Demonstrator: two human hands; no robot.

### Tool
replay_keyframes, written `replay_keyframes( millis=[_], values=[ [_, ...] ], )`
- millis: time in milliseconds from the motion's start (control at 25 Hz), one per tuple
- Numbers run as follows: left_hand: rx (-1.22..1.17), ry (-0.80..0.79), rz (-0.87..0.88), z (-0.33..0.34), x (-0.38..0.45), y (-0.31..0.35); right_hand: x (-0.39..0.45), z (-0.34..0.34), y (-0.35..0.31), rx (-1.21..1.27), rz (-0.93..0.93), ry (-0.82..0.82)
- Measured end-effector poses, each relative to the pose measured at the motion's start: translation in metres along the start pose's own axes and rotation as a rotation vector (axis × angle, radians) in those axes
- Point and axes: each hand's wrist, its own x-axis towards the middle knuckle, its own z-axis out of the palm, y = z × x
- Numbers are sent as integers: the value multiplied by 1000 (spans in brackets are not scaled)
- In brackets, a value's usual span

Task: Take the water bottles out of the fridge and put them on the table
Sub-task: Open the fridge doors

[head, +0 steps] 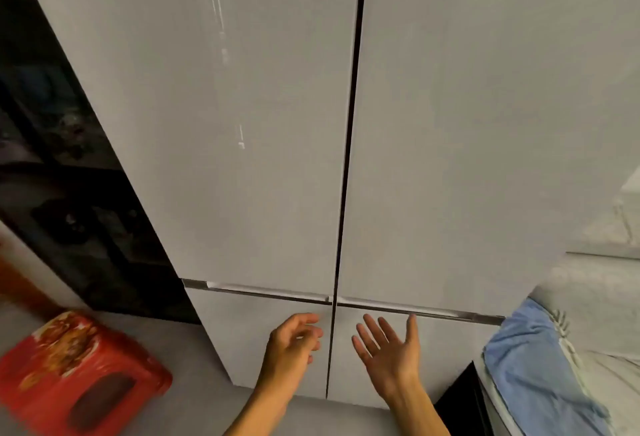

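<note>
Far left, on grey floor: red printed carton with oval cut-out handle (78,371), well apart from the work, irrelevant. Behind it, dark glass-fronted cabinet (65,172), contents too dim to read.

Centre: tall white glossy four-door fridge (242,124), all doors closed. Dark vertical seam between door pairs; recessed horizontal handle strip (270,292) under the upper left door, its twin under the upper right.

Left hand (294,340) just left of the seam, below the strip, fingers loosely curled, empty, near the lower door but contact not certain. Right hand (389,349) just right of the seam, palm up, fingers spread wide, empty.

Right edge: blue cloth (533,366) draped over pale furniture; table not identifiable.

Water bottles: not visible, presumably behind the closed doors.

Handling, judged: bottles likely heavy if full, possibly slick with condensation, thin plastic yielding under squeeze. Best gripped round mid-body or at neck. Doors first: fingertips hooked up into the recess, steady pull against the seal.
</note>
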Motion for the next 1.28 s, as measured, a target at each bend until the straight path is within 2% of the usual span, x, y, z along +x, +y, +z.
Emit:
replay_keyframes(
  millis=[200, 400, 560, 960, 1120, 1200, 1280],
  values=[
    [-3, 73, -7, 17, 34, 11, 69, 25, -7, 142, 71, 88],
    [7, 77, -50, 11, 53, 11, 112, 29, -6, 197, 85, 47],
    [36, 38, -39, 11, 58, 14, 121, 23, -4, 137, 66, 21],
    [264, -20, 225, 26, 68, 32, 108, -4, 7, -12, 70, 39],
    [213, -69, 316, 39, 61, 41, 70, -16, -3, -141, 91, 134],
    [162, -90, 353, 45, 52, 41, 42, -15, -8, -254, 17, 244],
    [109, -87, 345, 48, 42, 37, 8, -4, -14, -373, -209, 338]
  ],
)
